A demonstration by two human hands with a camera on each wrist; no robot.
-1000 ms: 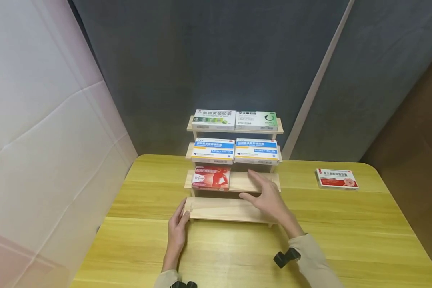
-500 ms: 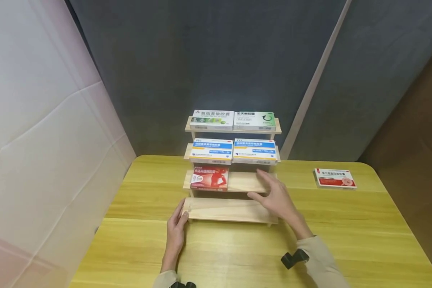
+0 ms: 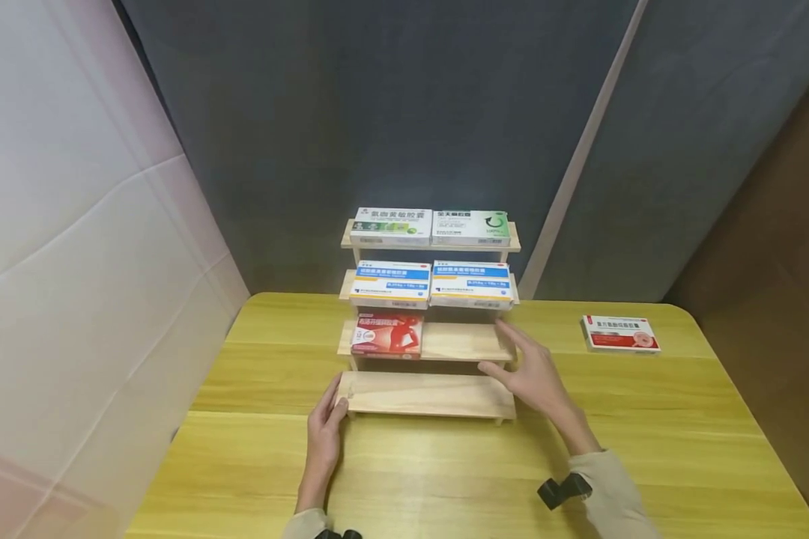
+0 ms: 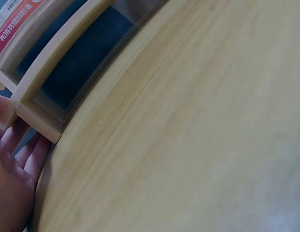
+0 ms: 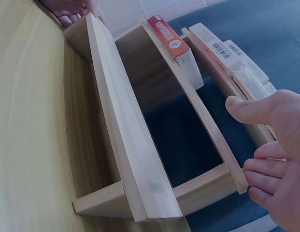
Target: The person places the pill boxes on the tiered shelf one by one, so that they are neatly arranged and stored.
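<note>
A stepped wooden shelf [image 3: 426, 395] stands on the table. At the left end of its lowest step, my left hand [image 3: 325, 433] holds the board's edge, thumb on top and fingers around the side. My right hand [image 3: 538, 376] is by the right end of the second step, thumb and fingers extended and apart, holding nothing; whether the fingertips touch the wood I cannot tell. A red medicine box [image 3: 386, 335] lies on that step's left half. Two blue-and-white boxes [image 3: 391, 284] lie side by side above it, and two green-and-white boxes [image 3: 470, 227] on the top step.
A red-and-white medicine box [image 3: 620, 334] lies alone on the yellow wooden table [image 3: 647, 419], to the right of the shelf. A dark grey curtain [image 3: 411, 112] hangs behind, and a pale cloth wall [image 3: 94, 187] borders the left.
My right hand has moved right from above the second step to beside its right end. The left hand keeps its hold. The head view has shifted slightly.
</note>
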